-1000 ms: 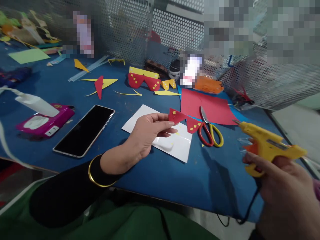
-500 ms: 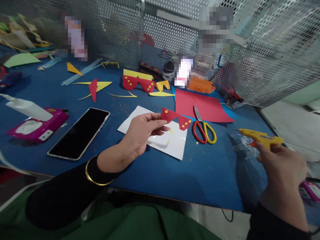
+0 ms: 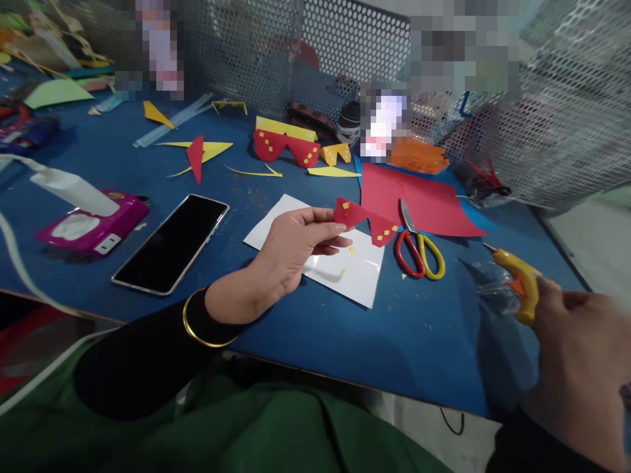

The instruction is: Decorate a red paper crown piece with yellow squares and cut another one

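Note:
Between the thumb and fingers of my left hand is a small red paper eyeglasses cutout with yellow square dots. It hangs over a white sheet that has tiny yellow scraps on it. At the right, my right hand is closed around the rear of a yellow hot glue gun. The gun's nozzle points left and away from me, and its orange trigger shows. My right fingers are partly hidden and blurred. Scissors with red and yellow handles lie between my two hands.
Red paper lies behind the scissors. Larger red paper glasses stand farther back. A phone and a purple power strip with a white plug sit at left. A clear plastic bag lies near the glue gun.
The view has shifted, moving the table items rightward and slightly up. My right hand has turned the glue gun, and more of its handle shows. My left hand still holds the red paper glasses.

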Tool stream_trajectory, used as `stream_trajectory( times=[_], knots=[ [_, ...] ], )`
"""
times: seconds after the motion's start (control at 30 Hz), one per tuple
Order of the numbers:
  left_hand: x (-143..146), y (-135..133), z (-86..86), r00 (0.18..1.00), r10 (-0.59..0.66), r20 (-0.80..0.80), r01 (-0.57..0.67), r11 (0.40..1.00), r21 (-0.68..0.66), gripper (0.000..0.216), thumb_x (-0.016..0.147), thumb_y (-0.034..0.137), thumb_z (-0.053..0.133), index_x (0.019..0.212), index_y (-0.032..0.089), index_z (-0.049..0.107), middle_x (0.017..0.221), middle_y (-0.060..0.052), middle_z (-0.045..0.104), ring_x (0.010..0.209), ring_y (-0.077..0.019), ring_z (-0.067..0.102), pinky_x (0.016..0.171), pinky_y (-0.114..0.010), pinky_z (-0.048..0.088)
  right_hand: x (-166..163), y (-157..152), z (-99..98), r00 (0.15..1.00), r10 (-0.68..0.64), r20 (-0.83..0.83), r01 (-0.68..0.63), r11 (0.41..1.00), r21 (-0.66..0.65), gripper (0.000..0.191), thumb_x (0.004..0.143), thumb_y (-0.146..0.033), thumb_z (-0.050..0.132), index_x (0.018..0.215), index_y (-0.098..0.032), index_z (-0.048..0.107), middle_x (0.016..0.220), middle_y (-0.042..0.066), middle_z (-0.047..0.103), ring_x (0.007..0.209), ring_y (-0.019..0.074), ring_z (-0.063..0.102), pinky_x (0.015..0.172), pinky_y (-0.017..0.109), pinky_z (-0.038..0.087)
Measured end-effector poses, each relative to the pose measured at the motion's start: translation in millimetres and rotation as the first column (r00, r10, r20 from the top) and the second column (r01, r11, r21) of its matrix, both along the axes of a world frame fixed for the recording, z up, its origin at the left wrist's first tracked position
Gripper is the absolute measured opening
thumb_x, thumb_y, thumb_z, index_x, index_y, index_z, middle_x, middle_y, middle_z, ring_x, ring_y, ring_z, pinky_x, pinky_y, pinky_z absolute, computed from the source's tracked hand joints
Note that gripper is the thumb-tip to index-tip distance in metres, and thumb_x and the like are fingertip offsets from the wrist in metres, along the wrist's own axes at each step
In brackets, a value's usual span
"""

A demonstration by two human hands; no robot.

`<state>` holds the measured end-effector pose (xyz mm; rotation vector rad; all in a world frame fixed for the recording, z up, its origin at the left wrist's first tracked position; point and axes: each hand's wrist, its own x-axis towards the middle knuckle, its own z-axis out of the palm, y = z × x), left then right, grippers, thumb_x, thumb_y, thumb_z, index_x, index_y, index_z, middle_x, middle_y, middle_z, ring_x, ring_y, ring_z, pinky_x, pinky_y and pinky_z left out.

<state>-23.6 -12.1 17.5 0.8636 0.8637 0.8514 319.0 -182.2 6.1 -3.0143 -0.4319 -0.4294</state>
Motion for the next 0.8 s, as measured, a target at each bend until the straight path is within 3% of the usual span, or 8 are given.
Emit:
stream_trajectory(
  times=[0.17, 0.3, 0.33, 0.37, 0.43, 0.5, 0.57, 0.8],
  knots=[
    [-1, 1, -2.3, 1.000, -0.016, 0.009, 0.016, 1.000, 0.018, 0.012, 0.073, 0.016, 0.082, 0.083, 0.015, 0.074, 0.080, -0.004, 0.076, 0.068, -0.0130, 0.071, 0.071, -0.027, 0.055, -12, -9, 0.9, 0.986, 0.037, 0.161, -0.053, 0.994, 0.091, 0.036, 0.078, -0.054, 0.060, 0.100, -0.030, 0.077, 0.083, 0.022, 0.069, 0.071, 0.0356, 0.059, 0.057, 0.041, 0.021],
    [0, 1, -1.3, 1.000, 0.010, 0.018, -0.010, 1.000, 0.015, 0.012, 0.073, 0.016, 0.082, 0.083, 0.015, 0.074, 0.080, -0.003, 0.076, 0.067, -0.0129, 0.071, 0.071, -0.027, 0.054, -48, -2, 11.4, 0.965, 0.197, 0.176, -0.232, 0.950, 0.211, 0.032, 0.087, -0.051, 0.056, 0.095, -0.029, 0.078, 0.067, 0.011, 0.059, 0.058, 0.0269, 0.049, 0.057, 0.040, 0.019],
    [0, 1, -1.2, 0.999, 0.025, 0.026, -0.025, 1.000, 0.015, 0.013, 0.073, 0.016, 0.082, 0.083, 0.015, 0.074, 0.080, -0.003, 0.076, 0.067, -0.0131, 0.071, 0.071, -0.027, 0.054, -62, 3, 12.1, 0.932, 0.352, 0.090, -0.362, 0.885, 0.292, 0.031, 0.089, -0.050, 0.055, 0.096, -0.030, 0.077, 0.067, 0.007, 0.058, 0.059, 0.0251, 0.049, 0.057, 0.039, 0.025],
    [0, 1, -1.3, 0.998, 0.042, 0.037, -0.043, 0.999, 0.015, 0.014, 0.072, 0.016, 0.082, 0.083, 0.015, 0.074, 0.079, -0.003, 0.076, 0.067, -0.0131, 0.071, 0.070, -0.026, 0.054, -78, 10, 11.1, 0.858, 0.510, 0.065, -0.482, 0.752, 0.449, 0.027, 0.090, -0.049, 0.057, 0.095, -0.030, 0.075, 0.072, 0.006, 0.062, 0.064, 0.0243, 0.053, 0.061, 0.039, 0.033],
    [0, 2, -1.8, 0.995, 0.080, 0.061, -0.080, 0.997, 0.012, 0.014, 0.072, 0.018, 0.082, 0.083, 0.015, 0.074, 0.078, -0.002, 0.075, 0.068, -0.0129, 0.072, 0.069, -0.025, 0.053, -112, 28, 3.8, 0.538, 0.842, -0.039, -0.635, 0.436, 0.638, 0.017, 0.088, -0.044, 0.066, 0.093, -0.030, 0.073, 0.087, 0.003, 0.071, 0.078, 0.0234, 0.063, 0.073, 0.041, 0.045],
    [0, 2, -2.1, 0.991, 0.103, 0.082, -0.104, 0.995, 0.010, 0.014, 0.072, 0.019, 0.083, 0.082, 0.016, 0.074, 0.077, -0.001, 0.075, 0.068, -0.0124, 0.072, 0.068, -0.024, 0.052, -142, 48, -7.6, 0.252, 0.954, -0.163, -0.691, 0.296, 0.660, 0.011, 0.086, -0.038, 0.070, 0.086, -0.028, 0.073, 0.084, 0.001, 0.072, 0.077, 0.0208, 0.066, 0.073, 0.037, 0.050],
    [-1, 3, -2.0, 0.989, 0.112, 0.092, -0.113, 0.993, 0.012, 0.014, 0.072, 0.019, 0.083, 0.082, 0.016, 0.074, 0.078, -0.001, 0.075, 0.068, -0.0119, 0.072, 0.068, -0.024, 0.052, -164, 67, -18.7, 0.117, 0.958, -0.261, -0.732, 0.260, 0.630, 0.009, 0.088, -0.033, 0.067, 0.085, -0.026, 0.072, 0.083, 0.001, 0.070, 0.076, 0.0183, 0.065, 0.069, 0.033, 0.049],
    [-2, -1, -2.9, 0.990, 0.084, 0.110, -0.085, 0.996, 0.007, 0.016, 0.073, 0.020, 0.083, 0.085, 0.016, 0.074, 0.078, 0.000, 0.074, 0.069, -0.0114, 0.072, 0.069, -0.023, 0.052, -175, 97, -34.3, 0.112, 0.918, -0.380, -0.800, 0.311, 0.514, 0.006, 0.086, -0.024, 0.064, 0.081, -0.025, 0.068, 0.088, 0.001, 0.068, 0.077, 0.0171, 0.063, 0.072, 0.033, 0.047]
  ],
)
